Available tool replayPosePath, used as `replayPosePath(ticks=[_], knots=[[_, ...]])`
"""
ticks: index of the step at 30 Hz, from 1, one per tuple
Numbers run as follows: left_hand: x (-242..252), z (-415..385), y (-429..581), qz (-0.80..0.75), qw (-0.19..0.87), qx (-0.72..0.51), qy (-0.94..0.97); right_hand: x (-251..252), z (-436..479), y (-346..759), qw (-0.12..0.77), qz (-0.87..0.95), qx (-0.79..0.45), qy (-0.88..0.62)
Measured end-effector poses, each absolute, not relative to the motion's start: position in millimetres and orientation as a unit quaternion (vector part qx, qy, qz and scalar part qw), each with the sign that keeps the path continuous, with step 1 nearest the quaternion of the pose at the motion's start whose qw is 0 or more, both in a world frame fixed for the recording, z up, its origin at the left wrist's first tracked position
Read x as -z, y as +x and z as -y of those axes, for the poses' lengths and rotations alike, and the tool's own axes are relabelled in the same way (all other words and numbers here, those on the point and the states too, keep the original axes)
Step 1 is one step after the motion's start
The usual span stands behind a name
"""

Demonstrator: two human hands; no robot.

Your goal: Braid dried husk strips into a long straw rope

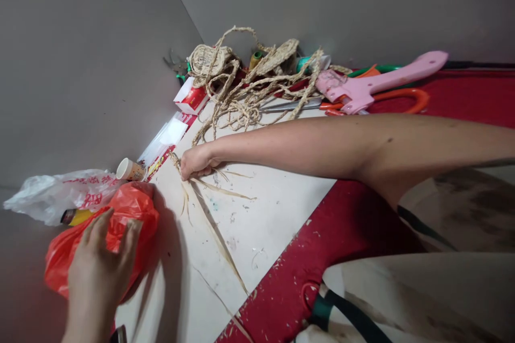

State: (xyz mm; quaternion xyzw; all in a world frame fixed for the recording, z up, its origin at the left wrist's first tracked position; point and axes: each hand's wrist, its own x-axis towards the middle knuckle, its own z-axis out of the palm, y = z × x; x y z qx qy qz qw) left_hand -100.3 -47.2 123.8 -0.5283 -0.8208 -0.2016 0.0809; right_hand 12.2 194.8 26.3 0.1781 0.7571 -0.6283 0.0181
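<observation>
My right hand point(198, 162) reaches in from the right, its fingers closed around the end of a braided straw cord point(175, 159). Loose flat fibre strands point(213, 224) fan out from under it across the white board point(257, 236). At the lower left, my left hand point(98, 257) has its fingers apart and curved, with nothing visible between them. It is in front of a red plastic bag point(140, 206); whether it touches the bag I cannot tell. A tangled pile of braided cord point(245, 96) lies beyond my right forearm.
Near the grey wall are a pink tool point(386, 81), orange-handled scissors point(416, 99), a red and white box point(191, 97) and thread spools point(255, 59). A paper cup point(131, 170) and a clear bag point(52, 193) are at the left. Red cloth point(281, 278) borders the board.
</observation>
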Motion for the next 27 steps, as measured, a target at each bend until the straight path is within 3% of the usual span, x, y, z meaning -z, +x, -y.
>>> replayPosePath(ticks=[2,5,7,11,13,17,24,27], knots=[[-98,16,-92,0.836,0.078,0.202,-0.503,-27,-196,13,0.021,-0.748,0.641,0.171],[-59,-22,-78,0.819,-0.154,0.284,-0.475,-28,-196,16,0.03,-0.714,0.684,0.148],[-41,-38,-73,0.799,-0.244,0.334,-0.437,-28,-197,18,0.041,-0.686,0.712,0.142],[-29,-49,-74,0.718,-0.355,0.507,-0.32,-29,-198,19,0.051,-0.666,0.731,0.137],[-29,-48,-77,0.694,-0.391,0.534,-0.285,-29,-198,19,0.052,-0.665,0.733,0.131],[-26,-43,-84,0.711,-0.378,0.516,-0.293,-26,-198,18,0.051,-0.657,0.741,0.13],[-19,-44,-95,0.734,-0.22,0.51,-0.389,-19,-204,17,0.071,-0.633,0.762,0.114],[-22,-47,-94,0.733,-0.203,0.511,-0.4,-19,-203,18,0.072,-0.625,0.768,0.117]])
